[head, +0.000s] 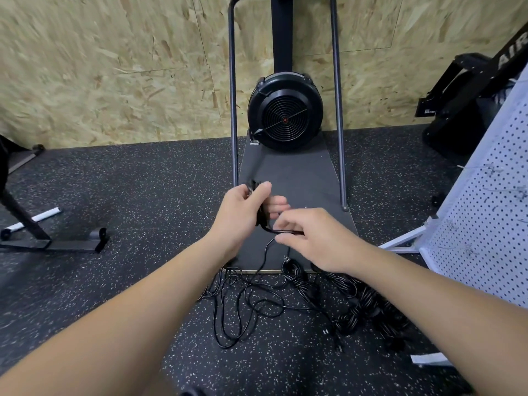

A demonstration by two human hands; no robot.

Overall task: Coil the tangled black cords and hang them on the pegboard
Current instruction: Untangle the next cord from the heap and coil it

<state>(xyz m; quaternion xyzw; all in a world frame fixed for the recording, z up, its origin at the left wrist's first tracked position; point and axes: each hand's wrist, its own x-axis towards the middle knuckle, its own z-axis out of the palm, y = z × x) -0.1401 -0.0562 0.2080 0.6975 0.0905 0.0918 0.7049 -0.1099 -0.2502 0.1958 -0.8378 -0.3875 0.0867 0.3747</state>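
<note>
Presently, from my remote seat, this is how I read it.

Left hand: my left hand is closed around a small coil of cord, thumb on top, fingertips showing past the bundle.

Right hand: my right hand is pinched shut on a strand that runs across from the coil; how many fingers touch it I cannot tell.

Task thing: the loose black cords lie tangled on the speckled floor below my forearms, with thicker bundles to the right of them.

Pegboard: the white pegboard leans at the right edge, its frame foot near the bundles.

Edges: the fan machine's base plate ends just above the tangle, and one cord climbs over its front edge. Two upright bars flank the black fan.

Open room: bare floor spreads left of the plate as far as a black stand.

Hidden: my right forearm covers part of the bundles; the pegboard's top and far side are cut off.

Hard to make out: thin wire hooks on the pegboard are faint.
</note>
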